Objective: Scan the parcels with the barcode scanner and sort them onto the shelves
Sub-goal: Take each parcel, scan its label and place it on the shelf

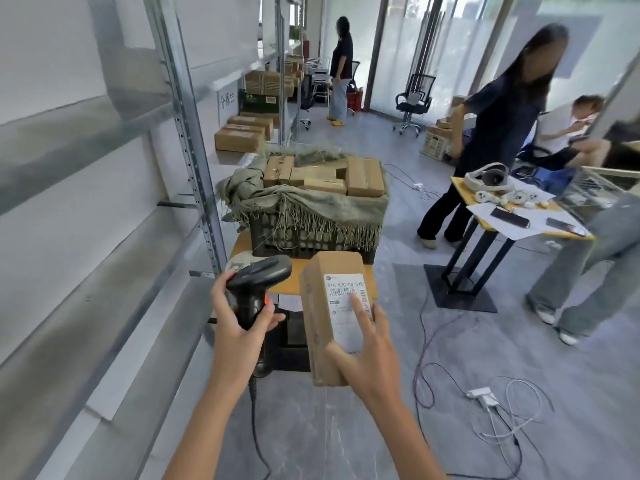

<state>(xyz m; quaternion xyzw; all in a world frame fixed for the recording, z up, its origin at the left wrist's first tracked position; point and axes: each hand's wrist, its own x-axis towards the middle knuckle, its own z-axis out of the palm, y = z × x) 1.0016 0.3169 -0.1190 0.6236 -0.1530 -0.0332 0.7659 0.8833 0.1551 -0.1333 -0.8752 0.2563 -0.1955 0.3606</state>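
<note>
My left hand [239,327] grips the handle of a black barcode scanner [258,284], its head pointing right toward a parcel. My right hand [369,358] holds that brown cardboard parcel [320,327] upright in the air, thumb on its front and index finger lying across the white shipping label [346,306]. Behind them a black crate [311,233] draped with a green sack holds several more cardboard parcels [363,176] on a small yellow-topped table [242,244]. Metal shelves [104,237] run along the left.
More boxes [239,138] sit on the far lower shelf. A yellow side table [498,230] with a headset and phones stands at right, with people around it and one farther back. Cables and a power strip [483,396] lie on the grey floor. An office chair [414,102] stands behind.
</note>
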